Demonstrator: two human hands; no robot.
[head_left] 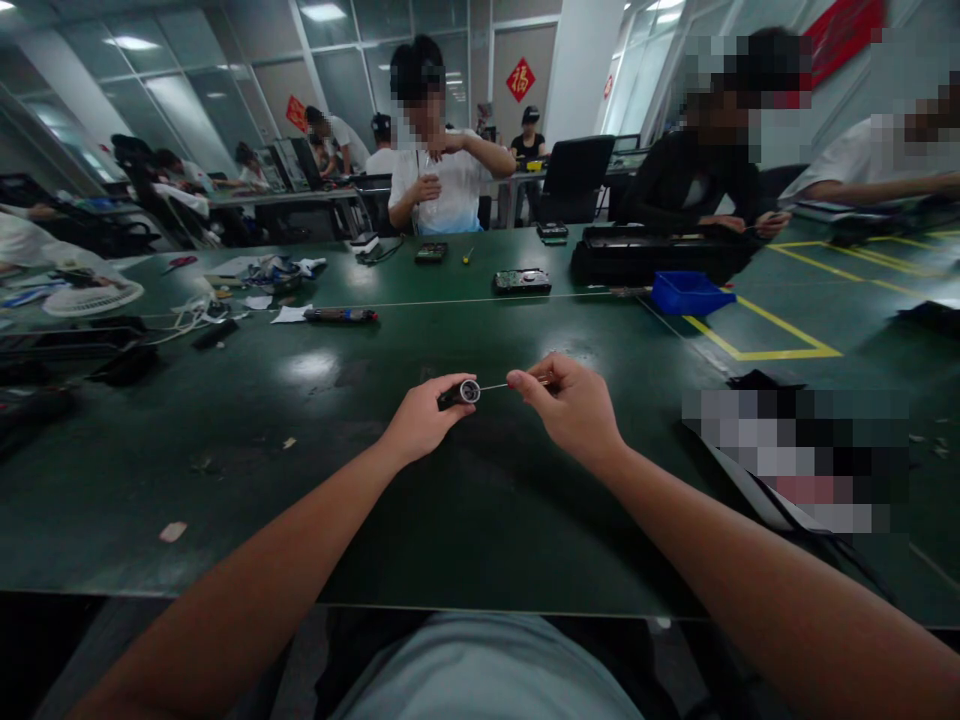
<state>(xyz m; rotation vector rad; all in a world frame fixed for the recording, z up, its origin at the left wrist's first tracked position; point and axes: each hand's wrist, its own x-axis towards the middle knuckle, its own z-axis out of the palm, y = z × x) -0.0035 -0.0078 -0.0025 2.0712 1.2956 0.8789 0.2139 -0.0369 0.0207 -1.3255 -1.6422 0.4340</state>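
My left hand (427, 420) is closed round a small black cylinder (459, 392), which looks like a flashlight, between thumb and fingers. Its round, silver-rimmed end faces me. A thin screwdriver (493, 387) with a reddish handle is gripped in my right hand (566, 400). The metal shaft points left, and its tip meets or nearly meets the silver rim; contact is too small to tell. Most of the screwdriver's handle is hidden by my fingers. Both hands are above the green table (480, 530).
Ahead lie a hard drive (522, 281), a blue bin (690, 293), a long black device (652, 255) and a dark pen-shaped tool (341, 315). Cables and parts (277, 272) clutter the left. A blurred flat item (787, 460) lies at right. Co-workers (442, 170) sit across the table.
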